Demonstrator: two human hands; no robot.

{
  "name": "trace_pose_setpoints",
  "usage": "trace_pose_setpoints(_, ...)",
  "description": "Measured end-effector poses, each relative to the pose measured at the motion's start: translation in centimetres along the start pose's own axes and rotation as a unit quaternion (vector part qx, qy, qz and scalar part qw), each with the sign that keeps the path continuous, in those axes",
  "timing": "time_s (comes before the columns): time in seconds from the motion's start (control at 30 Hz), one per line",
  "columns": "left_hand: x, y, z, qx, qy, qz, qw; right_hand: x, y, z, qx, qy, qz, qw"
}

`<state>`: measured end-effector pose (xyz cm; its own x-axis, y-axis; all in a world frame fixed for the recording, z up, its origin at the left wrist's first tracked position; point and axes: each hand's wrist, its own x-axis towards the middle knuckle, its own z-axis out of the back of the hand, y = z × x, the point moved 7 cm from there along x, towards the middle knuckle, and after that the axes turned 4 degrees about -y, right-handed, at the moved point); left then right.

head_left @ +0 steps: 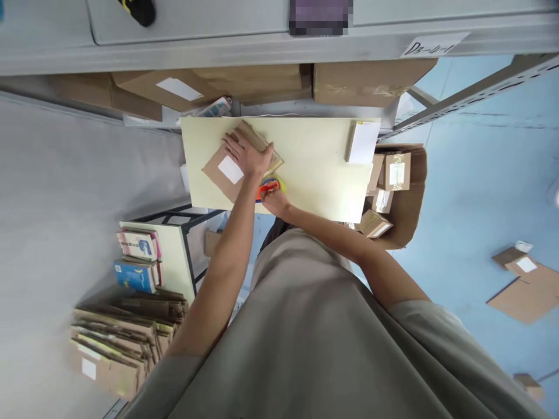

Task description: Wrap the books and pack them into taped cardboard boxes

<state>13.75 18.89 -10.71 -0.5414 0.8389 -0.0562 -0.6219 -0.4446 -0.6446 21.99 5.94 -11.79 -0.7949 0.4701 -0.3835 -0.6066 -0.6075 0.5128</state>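
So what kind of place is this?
Probably a packing room or warehouse: there's a labelled shelf, a big box holding smaller boxes, and a pile of flat cardboard.

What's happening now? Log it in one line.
left hand: spread on cardboard package | right hand: gripping red tool | tabletop: white box at right end

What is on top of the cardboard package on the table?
A white label and the left hand are on the cardboard package; whatever lies beneath the hand is covered.
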Motion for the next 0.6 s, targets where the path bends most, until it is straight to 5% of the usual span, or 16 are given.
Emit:
trace_pose_setpoints(0.17,0.3,1.0,-0.4,0.023,0.028,-0.042,0.998,-3.1,-3.0,-1.0,-0.013,-0.005,-0.030,0.999)
trace_pose_setpoints(0.4,-0.4,0.9,-0.8,-0.004,0.090,-0.027,0.996,-15.3,-14.8,-1.4,-0.036,-0.011,-0.182,0.983)
trace_pose_setpoints(0.5,-1.1,0.2,-0.3,-0.009,0.098,-0.057,0.994,-15.3,-16.1,0.0,-0.034,-0.033,-0.201,0.978)
trace_pose_setpoints(0.6,-1.9,0.1,0.5,0.024,0.117,-0.102,0.988,-11.9,-15.1,1.0,-0.035,-0.044,-0.188,0.981)
